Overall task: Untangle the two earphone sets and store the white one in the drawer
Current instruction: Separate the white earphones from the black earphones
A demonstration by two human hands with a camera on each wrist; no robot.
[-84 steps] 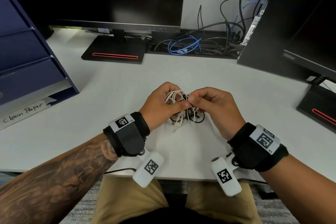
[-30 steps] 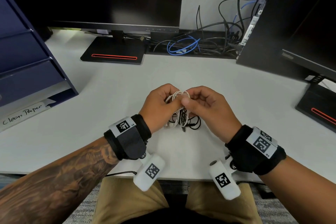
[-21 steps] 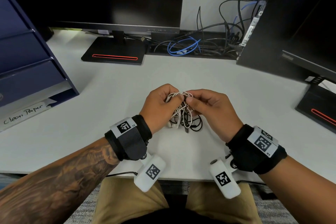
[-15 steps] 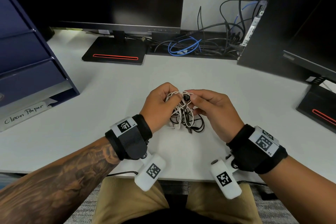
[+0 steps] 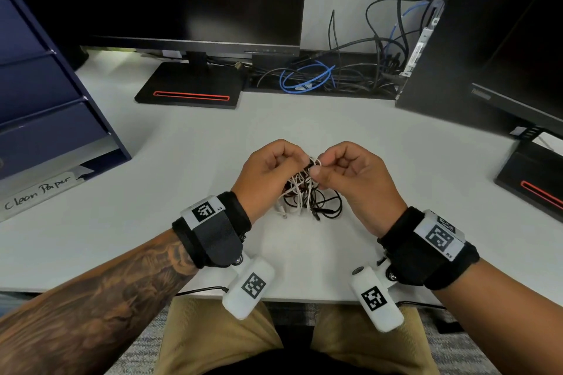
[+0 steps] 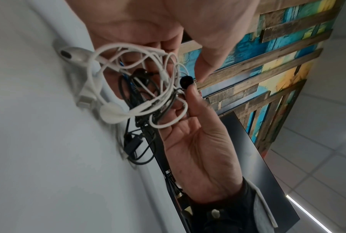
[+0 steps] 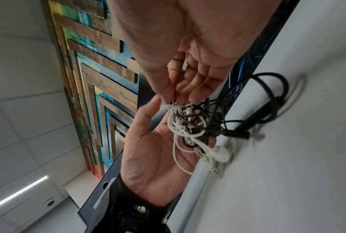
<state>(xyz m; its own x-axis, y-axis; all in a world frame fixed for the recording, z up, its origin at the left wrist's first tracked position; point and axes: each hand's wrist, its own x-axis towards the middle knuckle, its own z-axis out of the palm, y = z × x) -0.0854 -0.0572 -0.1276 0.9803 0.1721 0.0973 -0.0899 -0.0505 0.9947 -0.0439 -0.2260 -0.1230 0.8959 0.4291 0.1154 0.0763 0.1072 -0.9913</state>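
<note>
A white earphone set (image 5: pixel 300 192) and a black earphone set (image 5: pixel 330 207) hang as one tangle just above the white desk (image 5: pixel 182 192), between both hands. My left hand (image 5: pixel 300 161) holds the left side of the tangle, with white loops (image 6: pixel 128 52) lying across its curled fingers. Opposite it, my right hand (image 5: pixel 316 166) pinches the black set at the top, its thumb on a black earbud (image 6: pixel 186 82). White earbuds (image 7: pixel 220 153) and a black plug (image 7: pixel 235 134) trail onto the desk. In the right wrist view my right hand (image 7: pixel 174 97) pinches a dark cord.
A dark blue drawer unit (image 5: pixel 45 100) stands at the left, above a paper label (image 5: pixel 39 192). Two monitors on black stands (image 5: pixel 189 85) (image 5: pixel 533 186) stand at the back and right. Loose cables (image 5: pixel 307 79) lie along the back of the desk.
Both hands stay together on the tangle. The right hand has shifted its pinch to the top of the bundle, and black loops have dropped lower onto the desk.
</note>
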